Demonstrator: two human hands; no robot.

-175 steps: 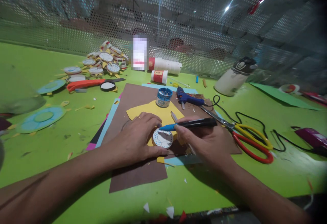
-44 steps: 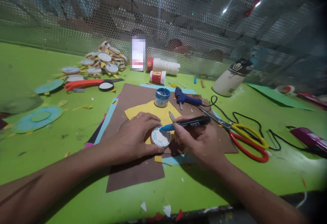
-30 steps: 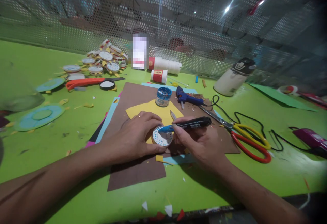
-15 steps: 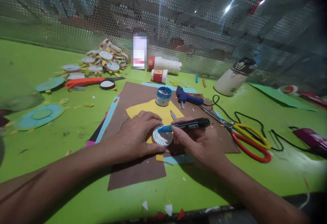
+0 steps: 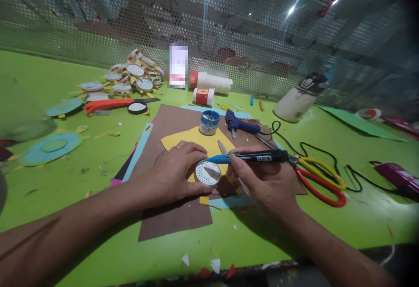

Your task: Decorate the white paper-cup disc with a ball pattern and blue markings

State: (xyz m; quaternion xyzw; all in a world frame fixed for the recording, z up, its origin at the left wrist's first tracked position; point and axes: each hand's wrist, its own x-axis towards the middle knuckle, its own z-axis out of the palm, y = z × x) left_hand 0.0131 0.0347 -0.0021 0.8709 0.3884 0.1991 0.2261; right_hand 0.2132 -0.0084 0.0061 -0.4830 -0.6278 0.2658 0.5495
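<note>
My left hand point(image 5: 180, 169) curls round the left side of a small white disc point(image 5: 208, 174), thumb at its near edge and fingers at its far edge. Blue dots and thin lines mark the disc's face. A black and blue marker pen point(image 5: 258, 156) lies in the grip of my right hand point(image 5: 265, 182), its blue tip end over the disc's far rim; whether it touches cannot be made out. Under the disc is yellow paper point(image 5: 196, 136) on a brown sheet point(image 5: 170, 221). Beyond my hands stand a blue paint jar point(image 5: 210, 122) and, right of it, a blue glue gun point(image 5: 242, 124).
Scissors point(image 5: 327, 186) with red and yellow handles lie right of my right hand, by a black cord. A pile of similar discs point(image 5: 135, 70), an orange-handled knife point(image 5: 109, 104), paper cups point(image 5: 203, 97) and a tilted bottle point(image 5: 299, 99) occupy the far side. Paper scraps litter the near edge.
My right hand and the marker have shifted right and away, so the pen tip moved from the disc's face to its far rim. My left hand stays on the disc.
</note>
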